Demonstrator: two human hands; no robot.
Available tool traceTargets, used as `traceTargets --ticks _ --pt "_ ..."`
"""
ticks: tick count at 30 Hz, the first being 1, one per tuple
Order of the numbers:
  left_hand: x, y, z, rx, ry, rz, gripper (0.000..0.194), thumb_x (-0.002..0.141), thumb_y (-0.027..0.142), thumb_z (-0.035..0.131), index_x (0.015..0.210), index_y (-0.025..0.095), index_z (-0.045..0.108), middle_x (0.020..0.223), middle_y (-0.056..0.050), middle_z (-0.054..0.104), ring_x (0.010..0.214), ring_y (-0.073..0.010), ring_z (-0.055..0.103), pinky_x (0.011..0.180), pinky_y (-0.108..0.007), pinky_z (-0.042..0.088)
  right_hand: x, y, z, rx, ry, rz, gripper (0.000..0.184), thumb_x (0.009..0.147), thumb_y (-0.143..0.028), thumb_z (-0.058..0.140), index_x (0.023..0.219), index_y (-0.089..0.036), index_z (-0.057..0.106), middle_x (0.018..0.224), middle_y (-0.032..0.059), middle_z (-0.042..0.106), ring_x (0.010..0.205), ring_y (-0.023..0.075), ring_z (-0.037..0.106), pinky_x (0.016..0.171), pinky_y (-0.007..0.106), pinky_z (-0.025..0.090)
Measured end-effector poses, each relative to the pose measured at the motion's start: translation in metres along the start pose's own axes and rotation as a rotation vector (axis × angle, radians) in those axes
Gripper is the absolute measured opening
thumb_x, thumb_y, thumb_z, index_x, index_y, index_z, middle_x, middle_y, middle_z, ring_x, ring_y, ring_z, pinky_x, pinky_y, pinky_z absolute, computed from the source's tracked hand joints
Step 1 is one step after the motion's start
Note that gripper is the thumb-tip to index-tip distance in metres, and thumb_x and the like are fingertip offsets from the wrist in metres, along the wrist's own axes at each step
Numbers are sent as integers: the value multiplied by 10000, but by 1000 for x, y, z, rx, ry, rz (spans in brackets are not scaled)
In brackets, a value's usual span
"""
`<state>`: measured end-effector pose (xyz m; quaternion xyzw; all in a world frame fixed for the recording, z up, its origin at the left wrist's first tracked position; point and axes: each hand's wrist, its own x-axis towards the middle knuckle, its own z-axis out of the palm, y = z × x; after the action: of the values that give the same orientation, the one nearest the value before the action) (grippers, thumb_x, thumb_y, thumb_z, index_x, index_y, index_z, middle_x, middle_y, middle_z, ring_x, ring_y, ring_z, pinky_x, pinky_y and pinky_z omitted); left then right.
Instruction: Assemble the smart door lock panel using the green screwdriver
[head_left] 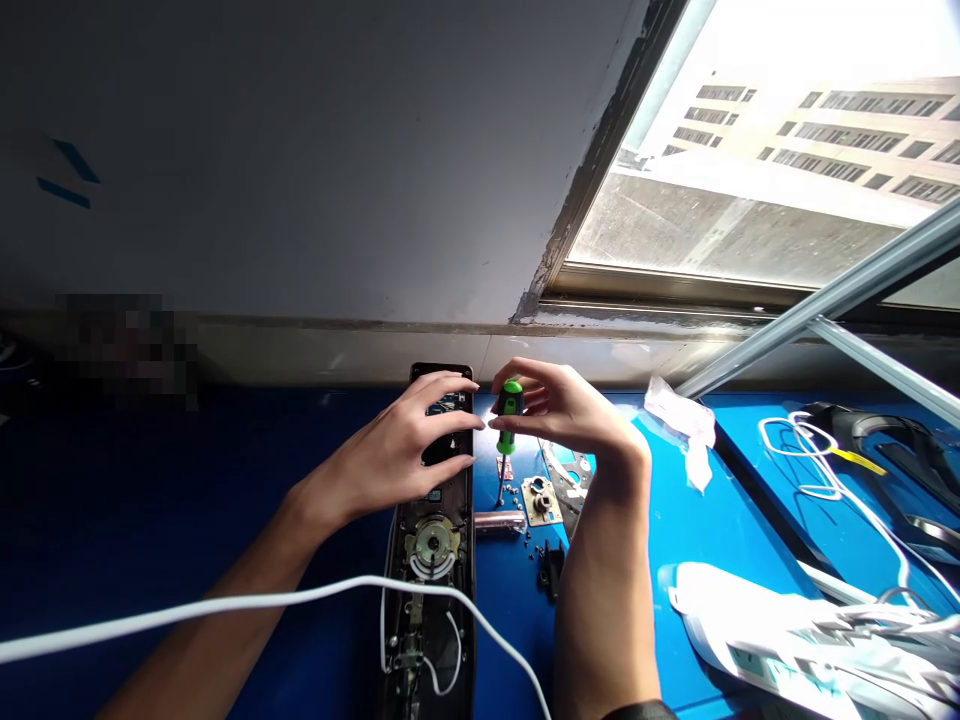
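A long black device housing [409, 505], its inner parts exposed, lies lengthwise in front of me on the blue table. My left hand [420, 435] rests over its upper part with the fingers spread, pointing right. Just right of the housing, my right hand [551, 400] grips a green and black screwdriver [510, 405] by its handle. The screwdriver stands nearly upright, tip down among small screws [514, 492]. Close to the tip are a square metal plate with a round hub [541, 501] and a shiny cylinder [500, 523].
A white cable [322, 594] crosses in the foreground over the housing. Black parts [553, 570] lie by my right forearm. To the right are a plastic bag [684, 420], a white power strip [750, 640] and looped cables [810, 450]. A wall and window frame [585, 285] bound the back.
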<state>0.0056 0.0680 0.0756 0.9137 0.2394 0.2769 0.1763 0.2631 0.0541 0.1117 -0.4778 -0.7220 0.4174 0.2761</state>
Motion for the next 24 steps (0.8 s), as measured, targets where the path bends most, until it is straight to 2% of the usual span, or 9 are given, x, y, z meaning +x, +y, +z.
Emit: traceTargets --ticks 24 --pt "0 0 -2 14 -5 -16 271 958 294 723 1223 240 737 1481 -104 563 1464 -302 449 1207 -483 457 -8 -11 -3 -29 139 -46 314 812 -344 828 1038 -226 645 879 -7 734 772 168 737 776 338 642"
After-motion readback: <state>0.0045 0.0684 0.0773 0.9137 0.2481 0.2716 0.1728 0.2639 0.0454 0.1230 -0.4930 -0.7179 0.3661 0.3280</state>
